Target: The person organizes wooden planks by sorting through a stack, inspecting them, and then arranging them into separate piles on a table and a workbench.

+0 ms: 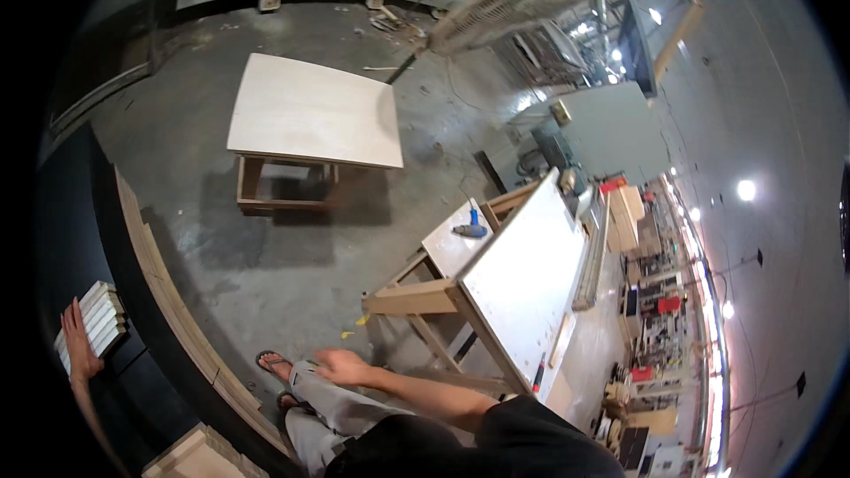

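At the left edge, my left hand (80,347) is on a small stack of white strips (102,314), its fingers laid across them and its thumb at their near side. The strips rest on a long black panel (71,204), which tops a stack of boards with pale wooden edges (168,279). My right hand (341,366) hangs in front of my grey trouser leg, away from any workpiece. Its fingers look bent and are slightly blurred, and I see nothing clearly held in it.
To my right stands a white-topped wooden workbench (522,274), with a blue heat gun or drill (471,228) on its lower shelf and a red-and-black tool (539,373) at its edge. Ahead, a white board (314,111) lies on a low wooden stand. A large fan (513,9) stands beyond.
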Demonstrator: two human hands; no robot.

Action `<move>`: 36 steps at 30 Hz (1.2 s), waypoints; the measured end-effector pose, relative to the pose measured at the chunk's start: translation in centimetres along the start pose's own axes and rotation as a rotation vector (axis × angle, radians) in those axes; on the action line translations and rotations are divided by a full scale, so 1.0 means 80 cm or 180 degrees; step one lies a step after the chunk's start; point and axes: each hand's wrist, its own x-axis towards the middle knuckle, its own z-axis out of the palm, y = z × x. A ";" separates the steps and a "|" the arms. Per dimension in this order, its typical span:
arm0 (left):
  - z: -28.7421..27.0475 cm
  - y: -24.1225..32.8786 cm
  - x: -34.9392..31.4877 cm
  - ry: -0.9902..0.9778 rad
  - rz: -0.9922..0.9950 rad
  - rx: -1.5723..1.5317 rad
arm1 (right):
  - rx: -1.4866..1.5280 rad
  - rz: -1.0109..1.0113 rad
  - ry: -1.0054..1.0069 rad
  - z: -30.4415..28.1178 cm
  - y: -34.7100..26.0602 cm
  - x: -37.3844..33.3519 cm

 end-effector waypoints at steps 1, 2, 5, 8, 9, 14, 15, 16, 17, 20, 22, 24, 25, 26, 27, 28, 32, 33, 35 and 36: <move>0.006 -0.001 0.007 0.0083 0.0112 0.0136 | 0.0178 0.0449 0.0123 0.013 0.038 -0.038; -0.003 0.023 0.012 0.0091 0.0242 0.0133 | 0.0383 0.0929 0.0242 0.032 0.077 -0.081; -0.070 0.051 -0.015 -0.0370 -0.0235 0.1069 | 0.0351 0.1197 0.0591 0.074 0.154 -0.191; -0.066 0.046 -0.010 0.0783 0.0597 0.0715 | 0.1730 0.2248 0.1175 0.102 0.166 -0.326; -0.061 0.075 0.004 0.1106 0.1042 0.0108 | 0.2411 0.2576 0.1390 0.121 0.176 -0.368; -0.134 0.327 -0.014 0.0526 0.1876 -0.0848 | 0.3390 0.3758 0.1708 0.245 0.183 -0.526; -0.149 0.376 -0.032 0.0608 0.2211 -0.0987 | 0.3342 0.3776 0.1656 0.256 0.169 -0.531; -0.157 0.428 -0.060 0.0678 0.2538 -0.1206 | 0.3584 0.3731 0.1733 0.268 0.168 -0.543; -0.147 0.469 -0.075 0.0592 0.2863 -0.1313 | 0.3724 0.3535 0.1859 0.289 0.159 -0.554; -0.125 0.596 -0.151 0.0055 0.3432 -0.1499 | 0.3854 0.2897 0.2112 0.305 0.137 -0.562; -0.083 0.683 -0.205 -0.0610 0.3492 -0.1870 | 0.3840 0.2513 0.2279 0.318 0.129 -0.580; -0.058 0.777 -0.285 -0.0995 0.3484 -0.1945 | 0.3502 0.2286 0.2579 0.332 0.134 -0.599; -0.049 0.822 -0.326 -0.1349 0.3539 -0.1937 | 0.3540 0.2252 0.2609 0.343 0.140 -0.612; -0.035 0.861 -0.367 -0.1321 0.3736 -0.2185 | 0.3646 0.2356 0.2816 0.357 0.143 -0.622; -0.030 0.906 -0.410 -0.1481 0.3896 -0.2255 | 0.3756 0.2503 0.3018 0.374 0.145 -0.636; -0.024 0.946 -0.443 -0.1518 0.4010 -0.2258 | 0.3899 0.2606 0.3017 0.382 0.151 -0.649; 0.005 1.112 -0.569 -0.1684 0.4322 -0.2075 | 0.4975 0.2897 0.3607 0.497 0.188 -0.713; 0.011 1.155 -0.596 -0.1601 0.4367 -0.1850 | 0.5128 0.3079 0.3869 0.532 0.198 -0.729; 0.040 1.234 -0.611 -0.1345 0.4335 -0.1414 | 0.5412 0.2912 0.3830 0.550 0.202 -0.759; 0.058 1.275 -0.613 -0.1214 0.4333 -0.1254 | 0.5466 0.2992 0.3995 0.557 0.206 -0.773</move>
